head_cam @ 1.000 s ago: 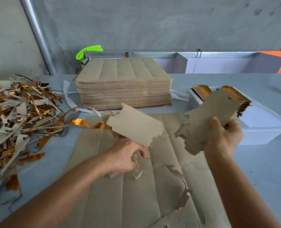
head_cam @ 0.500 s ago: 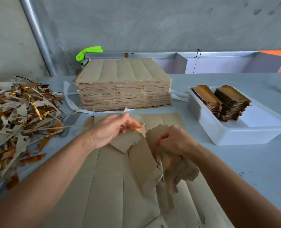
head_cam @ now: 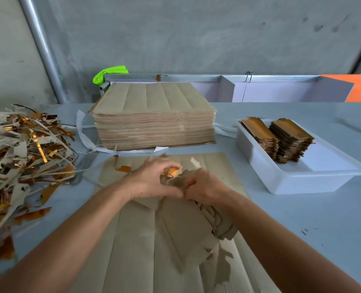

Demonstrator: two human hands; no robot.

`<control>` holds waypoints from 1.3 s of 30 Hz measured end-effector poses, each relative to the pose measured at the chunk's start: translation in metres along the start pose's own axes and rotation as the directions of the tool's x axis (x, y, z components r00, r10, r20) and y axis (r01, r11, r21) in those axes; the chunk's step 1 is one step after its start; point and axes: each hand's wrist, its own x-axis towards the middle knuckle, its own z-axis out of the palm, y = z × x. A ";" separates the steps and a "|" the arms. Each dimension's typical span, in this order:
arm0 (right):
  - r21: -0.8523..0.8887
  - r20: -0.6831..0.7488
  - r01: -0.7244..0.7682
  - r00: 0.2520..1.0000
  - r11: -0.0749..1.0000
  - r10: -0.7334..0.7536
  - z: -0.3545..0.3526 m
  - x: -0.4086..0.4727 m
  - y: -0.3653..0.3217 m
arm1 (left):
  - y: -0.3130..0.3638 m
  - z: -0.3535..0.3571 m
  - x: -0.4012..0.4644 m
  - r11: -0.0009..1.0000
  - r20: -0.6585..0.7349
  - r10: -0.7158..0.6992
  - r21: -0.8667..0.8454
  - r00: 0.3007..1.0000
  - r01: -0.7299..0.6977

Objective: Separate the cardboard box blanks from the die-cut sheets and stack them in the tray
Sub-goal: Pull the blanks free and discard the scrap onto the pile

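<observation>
Pinching loose box blanks (head_cam: 188,216) between both hands, my left grip (head_cam: 154,182) and right grip (head_cam: 205,188) touch above the die-cut sheet (head_cam: 133,240) on the bench (head_cam: 302,218); the tray (head_cam: 302,180) sits far right.

The stack of die-cut sheets (head_cam: 154,115) is plain kraft brown. The blanks (head_cam: 289,138) in the white tray (head_cam: 302,182) show gold faces. The scrap pile (head_cam: 23,149) mixes beige and gold-orange strips. The worktop (head_cam: 302,218) is pale blue-grey.
</observation>
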 end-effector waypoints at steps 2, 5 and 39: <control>0.113 -0.036 -0.005 0.999 0.994 0.009 0.000 -0.005 0.007 | -0.005 0.000 -0.001 0.982 0.083 -0.037 0.186 0.996 0.021; 0.196 -0.147 -0.034 0.987 0.980 0.064 0.006 -0.012 0.019 | -0.010 0.000 0.002 0.976 0.049 -0.032 0.219 0.998 0.020; 0.823 -0.566 0.328 0.407 0.463 0.717 0.006 0.005 0.051 | 0.045 0.023 -0.014 0.927 0.101 -0.080 -0.357 0.992 0.111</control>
